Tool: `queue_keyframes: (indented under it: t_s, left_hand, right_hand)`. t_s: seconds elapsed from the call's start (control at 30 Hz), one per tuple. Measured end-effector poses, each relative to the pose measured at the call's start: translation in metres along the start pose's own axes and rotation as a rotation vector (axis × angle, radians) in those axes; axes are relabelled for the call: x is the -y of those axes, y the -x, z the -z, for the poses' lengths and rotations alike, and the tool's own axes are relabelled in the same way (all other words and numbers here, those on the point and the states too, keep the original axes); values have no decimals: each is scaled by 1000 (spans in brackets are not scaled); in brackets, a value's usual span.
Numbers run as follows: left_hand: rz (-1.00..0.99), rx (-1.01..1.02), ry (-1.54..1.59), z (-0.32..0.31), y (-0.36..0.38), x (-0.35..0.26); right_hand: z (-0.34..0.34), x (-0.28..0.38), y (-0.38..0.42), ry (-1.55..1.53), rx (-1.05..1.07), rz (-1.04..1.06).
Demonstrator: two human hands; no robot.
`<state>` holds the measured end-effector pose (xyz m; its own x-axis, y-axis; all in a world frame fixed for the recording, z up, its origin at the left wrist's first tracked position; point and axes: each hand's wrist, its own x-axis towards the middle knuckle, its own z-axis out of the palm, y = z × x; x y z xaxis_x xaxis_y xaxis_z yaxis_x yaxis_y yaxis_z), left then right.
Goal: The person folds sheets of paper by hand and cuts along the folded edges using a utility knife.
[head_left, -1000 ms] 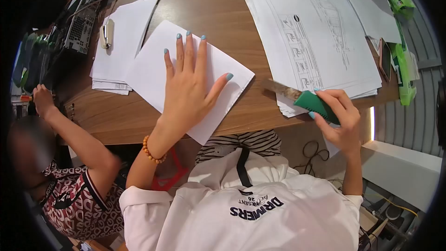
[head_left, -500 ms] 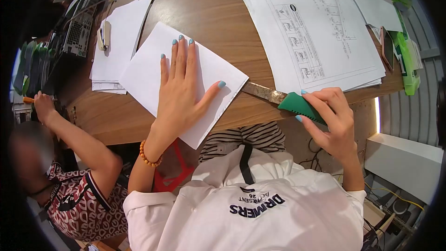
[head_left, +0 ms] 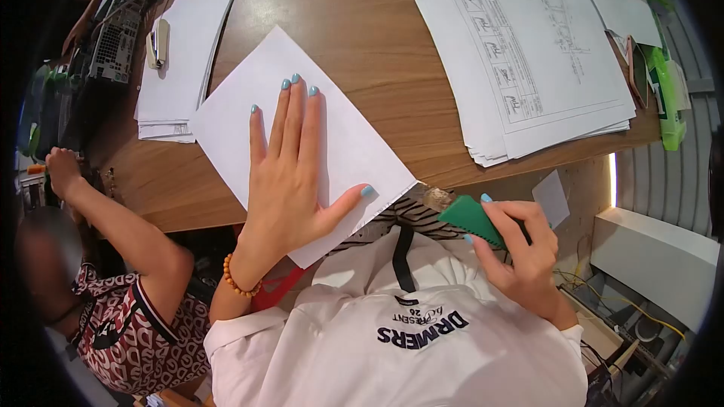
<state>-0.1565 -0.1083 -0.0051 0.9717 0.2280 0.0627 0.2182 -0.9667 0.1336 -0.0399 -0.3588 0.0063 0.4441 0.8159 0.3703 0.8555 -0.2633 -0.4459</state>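
My left hand [head_left: 285, 192] lies flat on a folded-looking white sheet of paper [head_left: 226, 124], fingers stretched out and thumb apart. The sheet sits at an angle, its near corner reaching past the desk's front edge. A knife [head_left: 467, 218] with a green handle and a stained blade is gripped between the thumb and fingers of my right hand [head_left: 526, 252]. Its blade points left, close to the sheet's right corner, in front of the desk edge. Part of the blade is hard to make out against my striped clothing. The sheet's lower right edge looks ragged.
Printed drawings [head_left: 528, 68] are stacked on the right of the wooden desk [head_left: 339, 15]. A stapler [head_left: 157, 44] rests on white papers at the left, beside a computer case [head_left: 117, 45]. Another person's arm [head_left: 128, 218] is at the left. A phone [head_left: 638, 79] lies far right.
The knife and my right hand have moved down toward me, off the desk edge. The paper and my left hand have shifted slightly nearer me.
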Motion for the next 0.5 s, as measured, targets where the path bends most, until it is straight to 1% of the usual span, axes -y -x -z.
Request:
queue_keyframes:
  t_s: [0.13, 0.3, 0.5]
  left_hand:
    - [-1, -4, 21, 0, -1, 1]
    - [7, 50, -43, 1, -1, -1]
    - [-5, 52, -4, 1, 0, 0]
  right_hand:
    - [4, -1, 6, 22, 10, -35]
    - [1, -1, -2, 56, 28, -15]
    - [2, -2, -5, 99, 34, 1]
